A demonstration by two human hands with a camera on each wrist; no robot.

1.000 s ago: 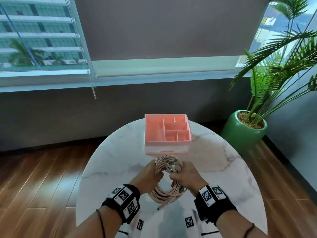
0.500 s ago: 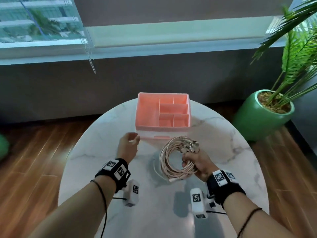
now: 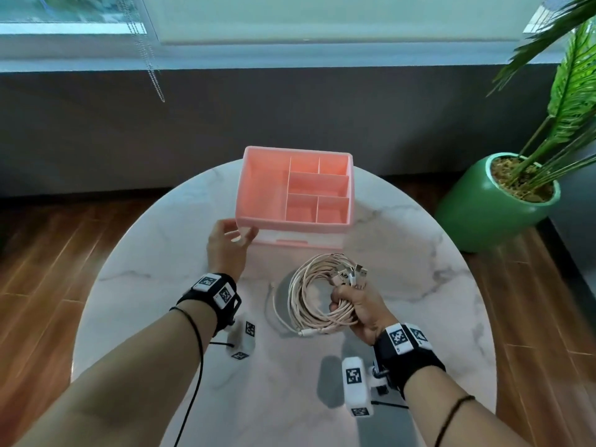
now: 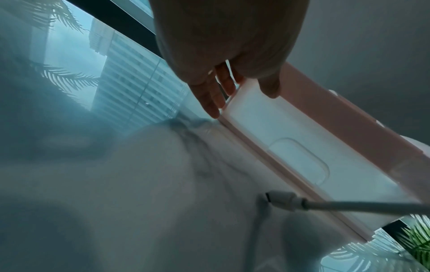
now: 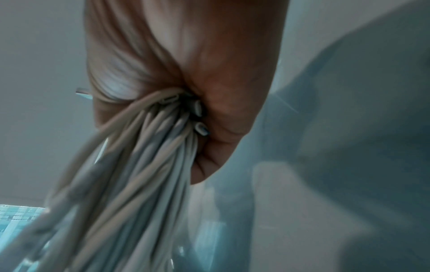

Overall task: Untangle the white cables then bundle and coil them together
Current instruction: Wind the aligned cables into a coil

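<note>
The right hand (image 3: 358,304) is the grip that has the white cables (image 3: 317,295). Its fingers are curled tight round one side of the coil, so the cables are squeezed in the fist. The rest of the coil hangs out to the left of the hand in a round loop, just over the bench (image 3: 161,285). It is not clear if the bottom of the loop touches the bench. A bunch of plug ends (image 3: 350,273) sticks up out of the top of the fist. One loose cable end (image 3: 304,333) pokes out at the bottom of the coil, near the bench top. In the right wrist view, the cables (image 5: 130,180) pour out of the closed hand (image 5: 186,73) as a thick bundle, and a few small plugs (image 5: 200,117) peek out by the palm.

The left hand (image 3: 227,250) holds no cable. It is well apart from the coil, over by the pink box (image 3: 293,191). Its fingers are spread and fairly straight, at the near left corner of the box. In the left wrist view the fingertips (image 4: 213,108) lie against the corner of the box (image 4: 302,139), and the thumb lies on its white front. A single white plug (image 4: 282,200) shows low in that view.

The box has little rooms inside it. A green pot (image 3: 490,204) with a plant stands on the floor to the right.
</note>
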